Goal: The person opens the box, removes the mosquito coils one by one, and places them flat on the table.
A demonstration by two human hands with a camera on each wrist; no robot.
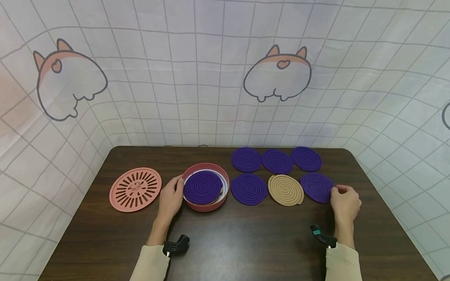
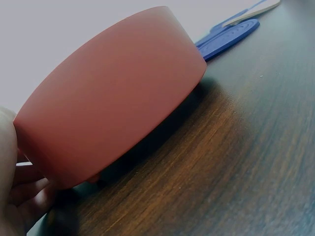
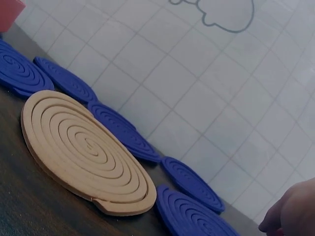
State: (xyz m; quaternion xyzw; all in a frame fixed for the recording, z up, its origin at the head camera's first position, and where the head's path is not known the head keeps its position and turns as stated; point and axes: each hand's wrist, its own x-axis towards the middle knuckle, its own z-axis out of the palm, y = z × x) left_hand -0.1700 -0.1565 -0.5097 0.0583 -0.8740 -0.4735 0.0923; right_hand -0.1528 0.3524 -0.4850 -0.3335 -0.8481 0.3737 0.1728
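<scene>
A round red mosquito coil box (image 1: 205,208) stands on the table, a purple mosquito coil (image 1: 203,187) on top inside it and a tan edge showing beneath. My left hand (image 1: 171,198) grips the box at its left side; in the left wrist view fingers (image 2: 32,194) curl by its lower edge. Far to the right, my right hand (image 1: 345,203) pinches the right edge of another purple mosquito coil (image 1: 317,187), which lies flat. Its fingertips are partly hidden. A tan mosquito coil (image 1: 286,190) lies just left of that one, also seen large in the right wrist view.
Several more purple coils lie on the table (image 1: 246,242): one (image 1: 249,189) beside the box, others in a back row (image 1: 277,161). The slotted pink lid (image 1: 135,189) lies left of my left hand. A white gridded curtain (image 1: 211,117) hangs behind the table.
</scene>
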